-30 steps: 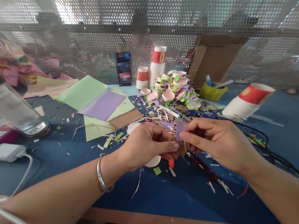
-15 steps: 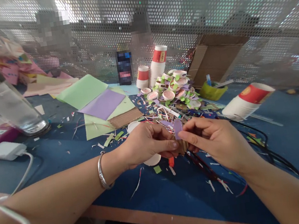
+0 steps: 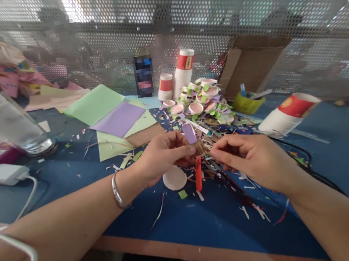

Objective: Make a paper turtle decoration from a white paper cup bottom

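My left hand [image 3: 161, 155] pinches a small brown cardboard piece [image 3: 198, 147] with a purple paper petal [image 3: 189, 133] standing up from it. My right hand [image 3: 252, 159] is just to the right of it, fingers curled, thumb and forefinger pinched together close to the cardboard; whether they hold anything I cannot make out. Both hands hover over the blue table [image 3: 189, 221] above paper scraps, a white paper disc [image 3: 174, 177] and a red strip [image 3: 198, 174].
A heap of paper-cup flowers [image 3: 202, 104] lies behind the hands, with red-and-white paper cups [image 3: 183, 72] beyond and one cup lying on its side [image 3: 286, 115] at right. Green and purple sheets [image 3: 116, 117], a glass jar [image 3: 0, 118] and a charger [image 3: 2, 174] sit at left. Mesh screen behind.
My left hand has moved left and up with the cardboard and purple petal. My right hand has come off the petal and sits slightly apart.
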Tool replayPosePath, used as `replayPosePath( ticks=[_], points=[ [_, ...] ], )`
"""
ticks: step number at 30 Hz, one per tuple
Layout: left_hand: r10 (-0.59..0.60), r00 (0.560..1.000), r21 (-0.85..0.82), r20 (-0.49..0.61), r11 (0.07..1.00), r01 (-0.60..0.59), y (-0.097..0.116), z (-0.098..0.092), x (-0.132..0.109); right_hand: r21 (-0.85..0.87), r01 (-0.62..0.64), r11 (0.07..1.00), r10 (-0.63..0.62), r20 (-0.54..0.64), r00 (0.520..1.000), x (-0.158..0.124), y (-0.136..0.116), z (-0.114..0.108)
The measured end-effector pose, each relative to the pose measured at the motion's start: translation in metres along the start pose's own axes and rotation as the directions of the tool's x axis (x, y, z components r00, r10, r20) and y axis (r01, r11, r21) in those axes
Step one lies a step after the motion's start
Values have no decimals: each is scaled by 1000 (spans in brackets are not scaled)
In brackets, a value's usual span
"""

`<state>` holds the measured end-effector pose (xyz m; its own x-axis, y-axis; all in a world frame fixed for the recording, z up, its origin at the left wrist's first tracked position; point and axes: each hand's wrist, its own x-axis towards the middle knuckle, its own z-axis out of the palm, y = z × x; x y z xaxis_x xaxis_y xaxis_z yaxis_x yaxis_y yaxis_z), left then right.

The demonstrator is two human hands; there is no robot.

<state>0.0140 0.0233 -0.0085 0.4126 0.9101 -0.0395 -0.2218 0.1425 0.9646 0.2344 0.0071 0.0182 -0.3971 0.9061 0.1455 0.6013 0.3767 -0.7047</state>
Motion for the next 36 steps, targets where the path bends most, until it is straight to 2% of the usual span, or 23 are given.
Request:
replayPosePath(
  ticks=[4,9,15,17,19,21,24,26,28,31,33,36],
  points=[
    [52,987,21,-152,999,-49,2,-2,3,-123,5,992,-4,10,1000,3,2,-2],
    [131,946,-9,-297,990,-140,8,-9,9,-189,11,982,-12,-1,1000,4,5,-8],
    [196,885,2,-423,976,-216,13,-27,18,-202,-15,979,-13,-138,990,3,15,-22],
    [196,878,17,-437,978,-209,13,-29,20,-186,-23,982,-4,-146,989,4,16,-22],
    [185,881,36,-435,981,-188,11,-28,21,-190,2,982,-22,-106,994,4,14,-17],
    [177,890,55,-419,984,-169,10,-25,21,-230,81,970,-89,-23,996,5,10,-8],
    [183,898,82,-399,983,-164,9,-23,21,-307,244,920,-218,118,969,5,4,5],
    [195,895,80,-401,981,-178,9,-24,22,-340,292,894,-253,156,955,6,1,8],
    [211,882,78,-422,977,-196,10,-26,22,-352,276,894,-246,129,961,8,1,6],
    [232,864,92,-448,973,-213,11,-29,23,-355,174,919,-167,51,985,18,4,-2],
    [236,865,106,-443,972,-211,9,-28,24,-385,103,917,-99,30,995,28,5,-5],
    [237,878,127,-416,971,-202,6,-25,25,-436,74,897,-59,49,997,45,4,-4]
  ],
)
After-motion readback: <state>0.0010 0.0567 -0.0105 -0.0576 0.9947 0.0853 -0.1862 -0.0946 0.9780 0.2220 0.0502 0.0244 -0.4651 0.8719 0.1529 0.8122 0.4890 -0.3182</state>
